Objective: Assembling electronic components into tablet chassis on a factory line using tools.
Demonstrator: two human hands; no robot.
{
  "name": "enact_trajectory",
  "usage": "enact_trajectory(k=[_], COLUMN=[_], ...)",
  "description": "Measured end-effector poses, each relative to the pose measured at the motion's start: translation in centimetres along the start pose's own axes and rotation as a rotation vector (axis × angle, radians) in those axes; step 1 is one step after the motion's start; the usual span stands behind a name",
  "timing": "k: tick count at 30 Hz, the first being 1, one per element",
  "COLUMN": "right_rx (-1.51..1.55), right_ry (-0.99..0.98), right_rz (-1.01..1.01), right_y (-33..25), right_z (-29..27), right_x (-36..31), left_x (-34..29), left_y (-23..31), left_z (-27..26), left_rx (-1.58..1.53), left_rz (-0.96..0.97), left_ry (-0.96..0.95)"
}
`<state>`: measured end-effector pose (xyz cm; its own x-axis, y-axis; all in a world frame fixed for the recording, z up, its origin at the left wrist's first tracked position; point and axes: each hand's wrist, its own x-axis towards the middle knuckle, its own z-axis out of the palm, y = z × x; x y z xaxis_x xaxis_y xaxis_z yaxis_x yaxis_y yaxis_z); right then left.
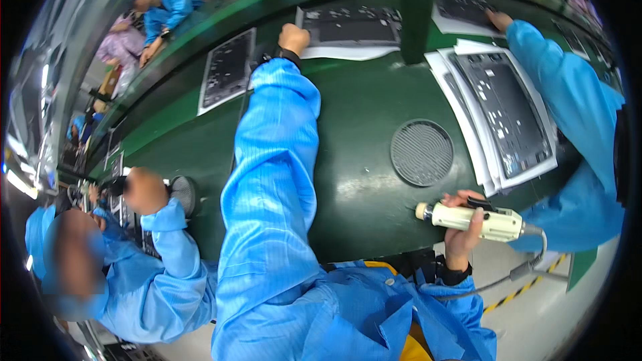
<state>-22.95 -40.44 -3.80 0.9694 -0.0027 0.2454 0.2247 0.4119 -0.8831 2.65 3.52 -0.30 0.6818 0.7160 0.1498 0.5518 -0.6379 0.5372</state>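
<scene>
My left arm reaches far across the bench, and my left hand (294, 39) is closed at the left edge of a dark flat panel (351, 29). That panel has small light pieces on it and lies over a white sheet; what my left fingers hold is hidden. Close to the bench's near edge, my right hand (461, 236) is wrapped round a cream electric screwdriver (478, 220). Its tip points left and its grey cable trails from the right end. A round dark ridged dish (422, 152) sits just beyond the screwdriver.
Stacked dark panels on white sheets (505, 110) lie at the right, near a co-worker's blue sleeve (562, 80). Another dark panel (227, 70) lies left of my hand. A green post (417, 13) rises at the back. A second co-worker (154, 261) sits at the left.
</scene>
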Motion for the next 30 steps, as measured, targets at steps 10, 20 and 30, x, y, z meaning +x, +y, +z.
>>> enact_trajectory(k=[10,20,30], right_rx=[0.072,0.017,0.029], right_ry=[0.039,-0.028,-0.058], right_rz=[0.0,-0.051,-0.032], right_y=[0.4,0.6,0.7], right_z=[-0.2,-0.7,-1.1], right_x=[0.7,0.2,0.7], left_x=[-9.7,-23.9,-40.2], left_y=[-7.0,-12.3,-15.7], left_z=[-6.9,-12.3,-17.8], left_rx=[-1.074,-1.343,-1.231], left_rz=[-0.079,-0.135,-0.29], left_ry=[-0.019,0.061,-0.118])
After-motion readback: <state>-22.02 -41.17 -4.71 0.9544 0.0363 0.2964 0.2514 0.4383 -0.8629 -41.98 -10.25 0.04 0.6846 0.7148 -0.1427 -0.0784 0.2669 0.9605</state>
